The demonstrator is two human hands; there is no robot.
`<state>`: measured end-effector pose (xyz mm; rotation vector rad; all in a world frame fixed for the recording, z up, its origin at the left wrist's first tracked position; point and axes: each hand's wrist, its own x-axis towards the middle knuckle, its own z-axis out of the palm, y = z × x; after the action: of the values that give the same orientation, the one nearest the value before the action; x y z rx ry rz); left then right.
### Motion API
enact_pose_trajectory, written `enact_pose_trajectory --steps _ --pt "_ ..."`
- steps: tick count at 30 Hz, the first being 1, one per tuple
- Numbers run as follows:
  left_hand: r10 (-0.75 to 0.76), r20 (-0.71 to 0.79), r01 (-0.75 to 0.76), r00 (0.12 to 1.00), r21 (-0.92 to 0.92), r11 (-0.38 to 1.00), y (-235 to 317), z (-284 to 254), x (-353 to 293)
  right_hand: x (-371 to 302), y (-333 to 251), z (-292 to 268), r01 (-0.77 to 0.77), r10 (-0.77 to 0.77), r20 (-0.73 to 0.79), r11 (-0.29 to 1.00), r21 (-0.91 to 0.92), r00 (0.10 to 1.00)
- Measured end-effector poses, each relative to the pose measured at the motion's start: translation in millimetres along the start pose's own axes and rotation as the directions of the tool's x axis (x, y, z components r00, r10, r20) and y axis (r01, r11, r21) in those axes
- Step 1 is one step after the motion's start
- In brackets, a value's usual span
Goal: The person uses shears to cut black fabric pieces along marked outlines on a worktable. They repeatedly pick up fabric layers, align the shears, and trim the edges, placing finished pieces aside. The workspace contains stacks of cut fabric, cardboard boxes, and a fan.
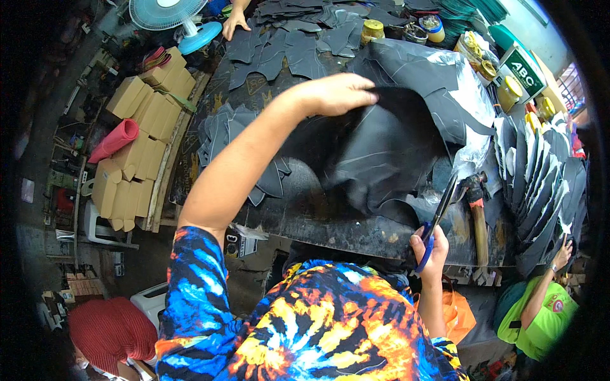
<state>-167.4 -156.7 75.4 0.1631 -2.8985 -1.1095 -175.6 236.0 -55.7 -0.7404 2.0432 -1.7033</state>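
A black sheet [381, 155] with thin pale lines fills the centre of the frame, its upper edge raised in a curve, partly blurred. Blue-handled scissors [442, 208] are right of centre, dark blades pointing up and slightly right.

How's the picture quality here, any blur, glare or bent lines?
Head view: the black sheet at the left hand looks smeared, probably motion blur; head view: pale material right of it shines, perhaps glare; head view: the worktable's front edge bows, and the picture's corners fall to black.
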Motion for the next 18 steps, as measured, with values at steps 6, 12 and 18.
enact_pose_trajectory --steps 6,12,18 --pt "-0.191 -0.018 0.090 0.981 -0.836 0.542 -7.9 36.0 -47.9 -7.9 -16.6 -6.8 -0.068 0.064 0.144 0.997 0.022 0.988" --pt "-0.435 0.403 0.360 0.805 -0.915 -0.180 -28.6 132.1 -111.9 -17.9 -19.3 -6.5 -0.363 0.249 0.428 0.908 0.209 0.869" --pt "0.046 0.393 0.393 0.918 -0.894 -0.215 15.3 171.7 -134.1 -14.8 -29.6 6.6 -0.472 0.262 0.484 0.794 0.384 0.835"
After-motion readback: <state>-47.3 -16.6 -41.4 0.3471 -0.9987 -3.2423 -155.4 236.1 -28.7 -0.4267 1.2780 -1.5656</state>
